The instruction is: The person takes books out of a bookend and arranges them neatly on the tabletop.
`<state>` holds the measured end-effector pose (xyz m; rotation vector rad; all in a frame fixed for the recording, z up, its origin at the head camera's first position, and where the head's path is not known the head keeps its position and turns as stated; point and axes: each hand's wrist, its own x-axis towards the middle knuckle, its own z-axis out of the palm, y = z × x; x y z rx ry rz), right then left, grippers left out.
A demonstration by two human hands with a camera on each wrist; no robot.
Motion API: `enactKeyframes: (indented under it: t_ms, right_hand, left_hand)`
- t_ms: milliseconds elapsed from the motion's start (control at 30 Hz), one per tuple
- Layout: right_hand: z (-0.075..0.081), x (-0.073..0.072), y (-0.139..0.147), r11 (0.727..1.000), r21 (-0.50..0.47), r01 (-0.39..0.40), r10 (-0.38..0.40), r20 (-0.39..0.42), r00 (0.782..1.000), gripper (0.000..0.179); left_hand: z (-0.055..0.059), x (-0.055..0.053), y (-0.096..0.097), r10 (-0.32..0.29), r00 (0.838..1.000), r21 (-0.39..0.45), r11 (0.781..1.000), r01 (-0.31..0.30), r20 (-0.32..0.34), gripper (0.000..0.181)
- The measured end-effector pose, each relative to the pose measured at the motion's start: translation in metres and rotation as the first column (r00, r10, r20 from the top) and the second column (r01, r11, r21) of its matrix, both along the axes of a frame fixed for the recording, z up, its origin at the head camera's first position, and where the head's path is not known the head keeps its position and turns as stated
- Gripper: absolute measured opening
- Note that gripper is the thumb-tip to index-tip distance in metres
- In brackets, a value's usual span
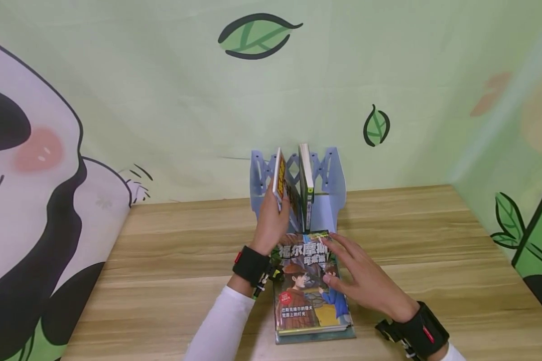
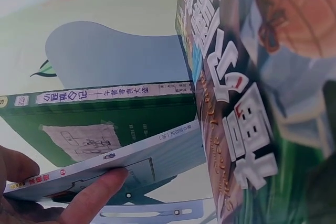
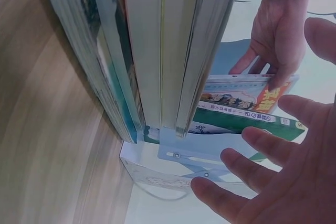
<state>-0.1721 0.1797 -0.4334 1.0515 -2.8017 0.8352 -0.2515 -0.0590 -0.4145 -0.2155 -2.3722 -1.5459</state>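
My left hand [image 1: 271, 223] pinches a thin paperback book [image 1: 278, 175] with a light blue-white spine, thumb on one cover and fingers on the other. This book stands upright, tilted, inside a pale blue expandable bookend rack [image 1: 327, 213]. Beside it in the rack stands a thicker green book [image 2: 79, 114]. In front of the rack lies a stack of books [image 3: 157, 51], topped by an illustrated comic-style book [image 1: 304, 296] with large white Chinese characters. Over the right side of that top book my right hand [image 1: 366, 276] is spread, fingers extended and holding nothing.
Everything rests on a wood-grain table [image 1: 180, 260]. Behind it hangs a green backdrop [image 1: 162, 100] with cartoon leaves and a large panda at the left. Each wrist wears a black strap [image 1: 251, 266] with a small camera. The stack sits close against the rack's front.
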Motion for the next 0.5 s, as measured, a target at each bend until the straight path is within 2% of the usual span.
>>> enactKeyframes:
  t_ms: [300, 500]
  right_hand:
    - [0.006, 0.001, -0.002, 1.000, -0.018, 0.021, -0.021, 0.004, 1.000, 0.075]
    - [0.014, -0.001, 0.000, 0.999, -0.009, 0.034, -0.035, -0.026, 0.999, 0.079]
  left_hand:
    - [0.004, 0.004, -0.003, -0.002, 1.000, -0.006, 1.000, 0.002, 0.002, 0.060]
    - [0.008, 0.007, -0.004, -0.004, 1.000, 0.002, 1.000, 0.004, -0.003, 0.061]
